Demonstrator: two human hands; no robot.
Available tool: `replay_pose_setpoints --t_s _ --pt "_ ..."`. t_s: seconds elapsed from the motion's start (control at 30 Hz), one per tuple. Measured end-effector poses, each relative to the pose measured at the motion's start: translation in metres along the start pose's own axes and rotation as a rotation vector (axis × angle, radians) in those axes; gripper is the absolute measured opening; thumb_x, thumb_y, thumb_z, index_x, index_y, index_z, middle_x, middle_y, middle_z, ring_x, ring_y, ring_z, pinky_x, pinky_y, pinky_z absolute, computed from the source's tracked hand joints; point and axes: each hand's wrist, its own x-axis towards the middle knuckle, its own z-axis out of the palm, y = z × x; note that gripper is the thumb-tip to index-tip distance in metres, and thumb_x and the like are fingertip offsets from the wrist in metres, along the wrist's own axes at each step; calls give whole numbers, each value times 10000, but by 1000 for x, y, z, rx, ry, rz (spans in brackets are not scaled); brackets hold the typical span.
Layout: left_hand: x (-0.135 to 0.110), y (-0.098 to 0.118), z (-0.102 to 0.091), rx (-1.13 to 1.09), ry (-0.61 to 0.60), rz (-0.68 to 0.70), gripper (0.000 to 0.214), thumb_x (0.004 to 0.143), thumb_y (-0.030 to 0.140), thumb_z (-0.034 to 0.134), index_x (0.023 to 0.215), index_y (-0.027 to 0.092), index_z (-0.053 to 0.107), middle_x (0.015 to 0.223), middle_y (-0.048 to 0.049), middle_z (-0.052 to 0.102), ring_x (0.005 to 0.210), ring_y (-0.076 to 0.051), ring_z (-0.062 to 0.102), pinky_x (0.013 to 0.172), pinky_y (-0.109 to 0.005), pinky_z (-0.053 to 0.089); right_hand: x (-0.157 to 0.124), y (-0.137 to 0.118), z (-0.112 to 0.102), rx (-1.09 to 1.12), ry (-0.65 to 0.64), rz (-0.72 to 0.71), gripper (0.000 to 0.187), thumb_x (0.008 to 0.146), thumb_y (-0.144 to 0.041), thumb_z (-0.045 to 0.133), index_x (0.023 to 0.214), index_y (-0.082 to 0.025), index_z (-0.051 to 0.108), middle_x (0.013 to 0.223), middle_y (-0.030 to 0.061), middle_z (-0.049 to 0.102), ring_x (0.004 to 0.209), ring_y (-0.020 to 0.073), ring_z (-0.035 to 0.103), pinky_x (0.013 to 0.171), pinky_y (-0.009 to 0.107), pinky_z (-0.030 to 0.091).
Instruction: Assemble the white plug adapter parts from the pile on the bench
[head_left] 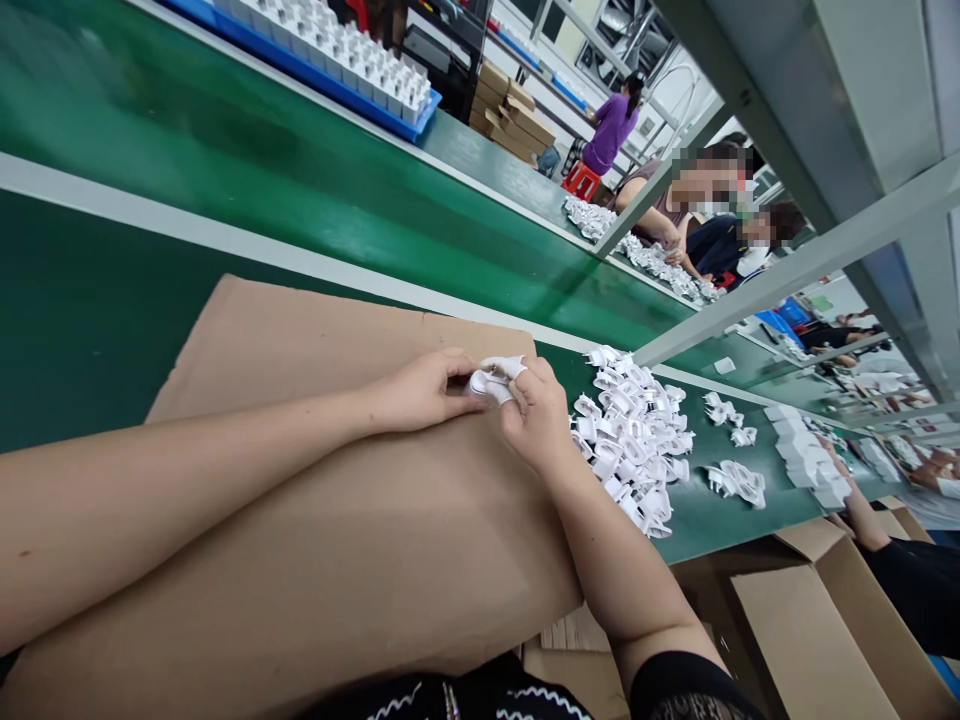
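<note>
My left hand (424, 392) and my right hand (536, 415) meet above a brown cardboard sheet (300, 350) laid on the green workbench. Between their fingertips is a small white plastic part (486, 383), partly hidden by my fingers. Its exact shape is hard to make out. To the right of my right hand lies a loose heap of similar white plastic parts (630, 440). My forearms rest across the cardboard.
Smaller clusters of white parts (735, 480) lie beyond the heap, with a white stack (802, 460) near a co-worker's hand (840, 485). A blue tray of white items (322, 50) sits across the bench. Cardboard boxes (810, 620) stand below right; grey shelf uprights (795, 270) cross the upper right.
</note>
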Motion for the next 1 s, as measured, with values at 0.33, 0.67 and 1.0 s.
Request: replay_pose_setpoints --t_s 0.33,0.67,1.0 --pt "2 -1 0 16 0 1 394 817 577 685 904 194 660 923 -58 645 917 -261 616 805 -377 475 6 -10 -3 -118 -117 164 426 746 -44 535 1101 -185 722 964 86 677 926 249 578 801 349 481" --pt "2 3 2 54 12 4 375 809 574 679 867 204 687 868 -46 686 875 -255 627 753 -349 468 13 -18 -9 -242 -219 221 257 710 -55 550 865 -187 708 829 50 606 783 206 519 678 308 328" --pt "-1 0 4 66 17 93 437 844 615 641 947 199 726 947 -78 738 922 -295 663 856 -415 531 10 -20 -4 -145 -201 264 316 728 -87 601 983 -180 762 891 60 699 856 219 599 747 308 416"
